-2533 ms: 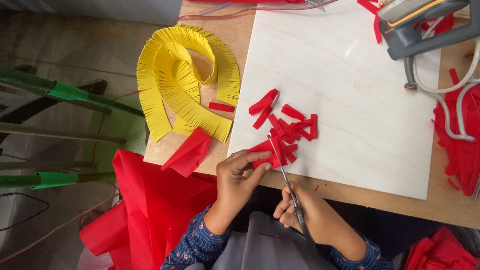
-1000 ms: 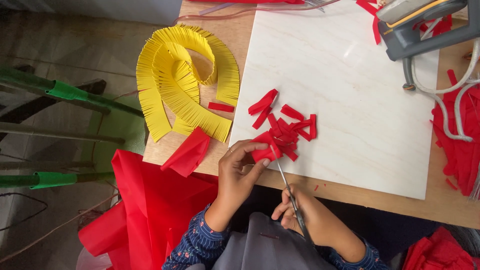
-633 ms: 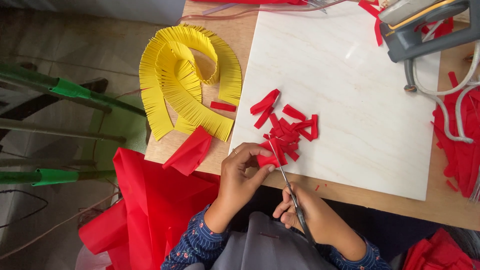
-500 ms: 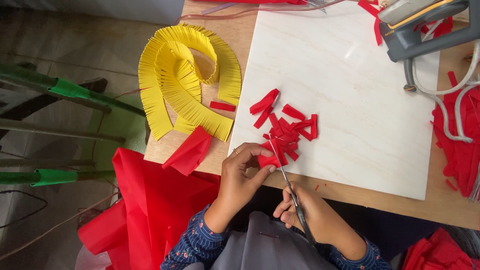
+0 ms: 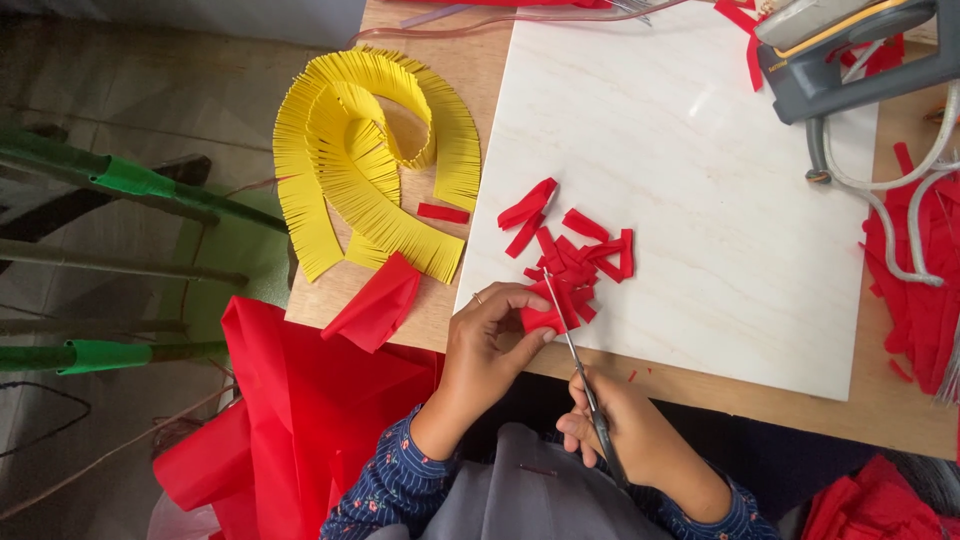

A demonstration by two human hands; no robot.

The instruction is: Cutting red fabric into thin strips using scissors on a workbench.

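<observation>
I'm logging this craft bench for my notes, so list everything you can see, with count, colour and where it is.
folded red strip: one, red, pinched at the white board's near edge
scissors: one pair, dark handles, blades at the strip
cut red pieces: a loose pile, red, on the board
white board: one, white marbled, on the wooden table
fringed yellow paper: coiled strips, yellow, left of the board
small red slip: one, beside the yellow paper
red sheets: large, hanging off the table's near left
grey tool: one, grey and yellow, top right
green-tipped poles: several, on the far left
left hand: holds the strip
right hand: works the scissors
</observation>
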